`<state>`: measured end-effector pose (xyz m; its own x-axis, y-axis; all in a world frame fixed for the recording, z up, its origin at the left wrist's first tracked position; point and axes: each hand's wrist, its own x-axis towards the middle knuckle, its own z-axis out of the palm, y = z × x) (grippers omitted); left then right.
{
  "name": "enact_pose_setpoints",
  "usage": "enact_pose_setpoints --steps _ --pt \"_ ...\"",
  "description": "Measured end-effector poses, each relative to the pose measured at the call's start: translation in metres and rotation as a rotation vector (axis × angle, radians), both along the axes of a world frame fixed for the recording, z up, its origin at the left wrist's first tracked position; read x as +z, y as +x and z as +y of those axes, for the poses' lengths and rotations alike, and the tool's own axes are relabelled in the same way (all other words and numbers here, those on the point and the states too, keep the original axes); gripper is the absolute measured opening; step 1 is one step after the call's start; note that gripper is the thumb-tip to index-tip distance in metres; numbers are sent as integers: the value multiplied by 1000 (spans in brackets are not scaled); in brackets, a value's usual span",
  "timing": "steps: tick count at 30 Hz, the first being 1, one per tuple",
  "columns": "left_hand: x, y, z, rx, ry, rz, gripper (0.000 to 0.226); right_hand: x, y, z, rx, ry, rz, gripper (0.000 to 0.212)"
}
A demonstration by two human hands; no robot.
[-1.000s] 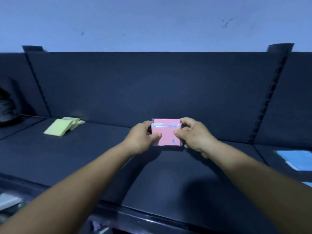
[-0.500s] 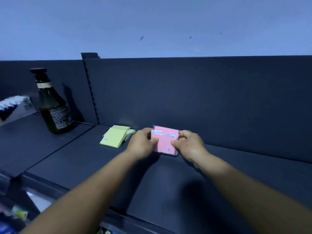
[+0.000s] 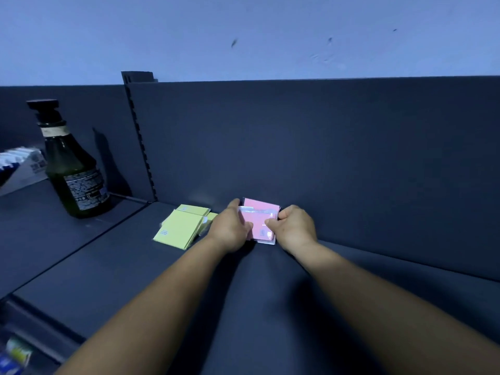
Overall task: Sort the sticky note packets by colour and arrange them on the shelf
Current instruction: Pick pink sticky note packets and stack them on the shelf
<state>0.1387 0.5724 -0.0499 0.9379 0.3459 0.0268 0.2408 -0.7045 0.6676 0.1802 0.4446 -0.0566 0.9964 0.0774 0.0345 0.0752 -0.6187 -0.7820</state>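
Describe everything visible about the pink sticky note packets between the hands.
The pink sticky note packets form a small stack of square pads in clear, glossy wrap, with a small printed label near the lower right corner. They sit low on the dark shelf by its back panel, right of the yellow packets. The left hand and right hand grip opposite sides.

Dark green bottle (image 3: 73, 169) upright, far left; white box (image 3: 23, 169) behind it.
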Motion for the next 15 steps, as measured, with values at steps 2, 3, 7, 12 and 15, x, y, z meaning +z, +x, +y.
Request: enact_pose_setpoints --steps 2,3,7,12,15 --pt "-1 1 2 -4 32 -15 59 1 2 0 31 -12 8 20" --pt "-2 2 2 -4 50 -27 60 1 2 -1 49 -13 15 21" --pt "-4 -7 0 -48 129 -46 68 8 -8 -9 101 -18 54 27" --pt "3 -23 -13 -103 316 -82 81 22 -32 -34 129 -209 11 60" --pt "12 -32 -32 -206 402 -131 77 30 -51 -59 112 -347 -34 68"
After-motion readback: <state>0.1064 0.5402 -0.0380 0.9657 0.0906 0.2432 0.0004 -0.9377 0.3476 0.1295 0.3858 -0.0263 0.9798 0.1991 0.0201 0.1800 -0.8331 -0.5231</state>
